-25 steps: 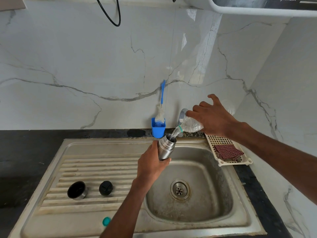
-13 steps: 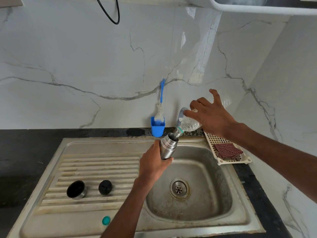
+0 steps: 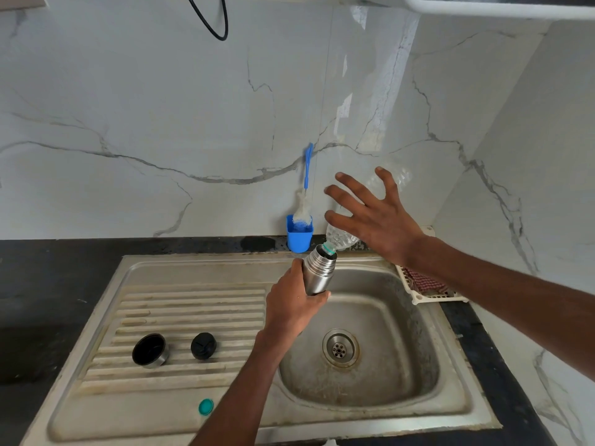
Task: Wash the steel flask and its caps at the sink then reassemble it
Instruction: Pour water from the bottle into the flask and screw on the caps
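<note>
My left hand (image 3: 289, 309) grips the lower body of the steel flask (image 3: 318, 273), holding it upright and uncapped over the sink basin (image 3: 405, 336). My right hand (image 3: 376, 220) holds a clear plastic bottle (image 3: 338, 238) tipped steeply down, with several fingers spread over it. The bottle's teal-ringed neck sits at the flask's mouth. The steel cup cap (image 3: 149, 350) lies mouth-up on the ribbed drainboard (image 3: 180, 304). The black inner stopper (image 3: 203, 346) stands just right of it.
A small teal bottle cap (image 3: 205, 406) lies on the sink's front rim. A blue holder (image 3: 299, 240) with a bottle brush (image 3: 306, 188) stands against the marble wall. A white rack (image 3: 418, 299) with a red checked cloth (image 3: 425, 282) sits right of the basin.
My right hand has risen and tilted the plastic bottle steeper, bringing its neck down into the flask's mouth. Its fingers have spread. The flask has stayed over the basin.
</note>
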Demonstrator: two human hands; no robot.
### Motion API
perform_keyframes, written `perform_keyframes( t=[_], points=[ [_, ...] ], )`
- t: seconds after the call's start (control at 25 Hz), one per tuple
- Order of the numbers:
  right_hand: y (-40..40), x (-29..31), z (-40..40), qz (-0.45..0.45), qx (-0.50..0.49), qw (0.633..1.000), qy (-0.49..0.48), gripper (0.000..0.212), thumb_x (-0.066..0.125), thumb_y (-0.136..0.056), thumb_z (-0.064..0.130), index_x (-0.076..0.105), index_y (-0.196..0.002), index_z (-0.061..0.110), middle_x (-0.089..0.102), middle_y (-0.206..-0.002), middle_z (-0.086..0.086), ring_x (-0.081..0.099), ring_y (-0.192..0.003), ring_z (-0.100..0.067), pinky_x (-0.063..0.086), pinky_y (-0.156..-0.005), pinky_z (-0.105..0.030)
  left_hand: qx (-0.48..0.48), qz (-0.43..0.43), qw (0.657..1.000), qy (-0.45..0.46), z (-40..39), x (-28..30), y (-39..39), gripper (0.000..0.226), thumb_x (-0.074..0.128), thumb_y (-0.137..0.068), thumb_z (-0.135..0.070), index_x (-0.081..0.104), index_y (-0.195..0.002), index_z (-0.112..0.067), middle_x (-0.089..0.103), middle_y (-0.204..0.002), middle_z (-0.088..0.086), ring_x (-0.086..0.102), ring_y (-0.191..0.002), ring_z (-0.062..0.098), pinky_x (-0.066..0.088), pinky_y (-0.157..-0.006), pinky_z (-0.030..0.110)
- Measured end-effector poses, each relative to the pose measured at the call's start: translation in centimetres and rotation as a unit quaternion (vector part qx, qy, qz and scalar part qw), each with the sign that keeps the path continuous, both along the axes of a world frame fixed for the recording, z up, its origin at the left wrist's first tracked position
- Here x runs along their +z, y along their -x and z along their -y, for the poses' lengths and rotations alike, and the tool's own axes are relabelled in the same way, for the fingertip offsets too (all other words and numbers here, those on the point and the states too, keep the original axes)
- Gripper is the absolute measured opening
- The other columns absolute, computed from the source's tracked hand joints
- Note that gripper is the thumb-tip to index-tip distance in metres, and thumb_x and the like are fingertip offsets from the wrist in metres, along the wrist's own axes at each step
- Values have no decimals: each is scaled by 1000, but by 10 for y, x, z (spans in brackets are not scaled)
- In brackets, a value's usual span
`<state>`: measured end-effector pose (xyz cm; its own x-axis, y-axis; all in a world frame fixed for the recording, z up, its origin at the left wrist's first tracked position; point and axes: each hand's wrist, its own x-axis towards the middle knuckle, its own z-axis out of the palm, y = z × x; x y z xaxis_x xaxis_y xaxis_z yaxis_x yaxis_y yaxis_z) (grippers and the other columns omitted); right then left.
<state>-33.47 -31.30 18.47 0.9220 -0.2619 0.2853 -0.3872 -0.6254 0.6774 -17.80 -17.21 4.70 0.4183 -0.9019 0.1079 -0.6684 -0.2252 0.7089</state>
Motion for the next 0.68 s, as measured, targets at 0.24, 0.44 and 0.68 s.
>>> perform_keyframes(
  t=[0.24,0.44,0.68],
  points=[
    [-26,1,-10,-12,23,1000,-2,72,86,-71,4,56,-131,28,23,-168,-11,13,-157,-41,10,-115,-73,9,-30,999,9,-12,0,-15,55,85,-75,-48,51,-115,-33,68,-103,-15,66,-88,10,53,-75,34],
    [-56,-9,-19,-20,-23,997,-68,78,85,-68,8,54,-135,33,30,-164,-8,24,-154,-37,6,-117,-70,22,-64,998,20,-27,0,-36,55,87,-74,-46,51,-112,-32,66,-99,-16,65,-84,10,53,-73,34],
    [-118,-60,-62,351,-199,739,-540,69,86,-69,23,53,-129,32,63,-118,4,62,-111,-21,47,-94,-41,134,-175,970,100,-56,-5,-95,58,95,-70,-35,56,-113,-28,72,-100,-14,70,-89,10,54,-77,32]
  ],
)
